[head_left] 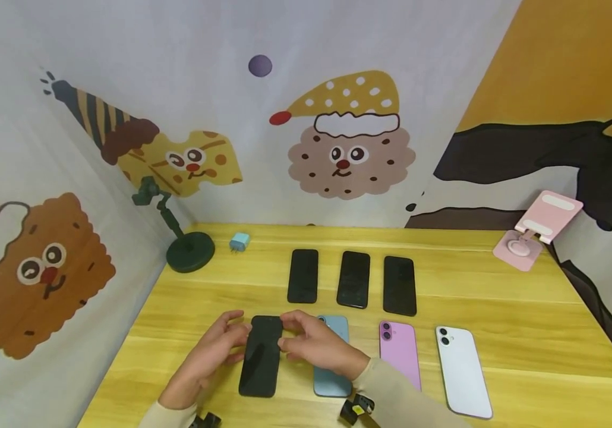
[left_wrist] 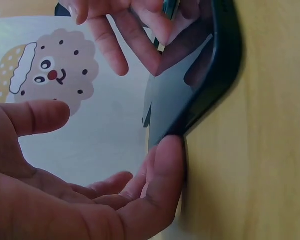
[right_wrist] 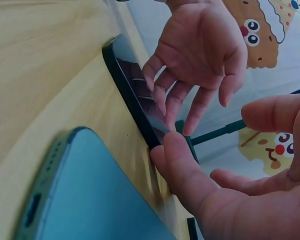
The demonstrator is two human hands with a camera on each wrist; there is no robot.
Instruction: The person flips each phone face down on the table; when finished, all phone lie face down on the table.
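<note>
A black smartphone (head_left: 261,356) lies flat on the table, dark glossy face up, between the two hands. My left hand (head_left: 211,355) is at its left edge; in the left wrist view a fingertip (left_wrist: 169,152) touches the phone's side (left_wrist: 210,95), other fingers spread apart. From the opposite side my right hand (head_left: 319,345) reaches over a blue phone (head_left: 333,383) and touches the black phone's right edge near the top. The right wrist view shows its fingertips (right_wrist: 176,147) against the phone's rim (right_wrist: 127,95). Neither hand wraps around the phone.
Three more dark phones (head_left: 303,276) lie in a row behind. To the right are a pink phone (head_left: 399,353) and a white phone (head_left: 463,371), backs up. Along the back stand a dark green stand (head_left: 191,251), a blue charger plug (head_left: 239,241) and a pink phone stand (head_left: 546,217).
</note>
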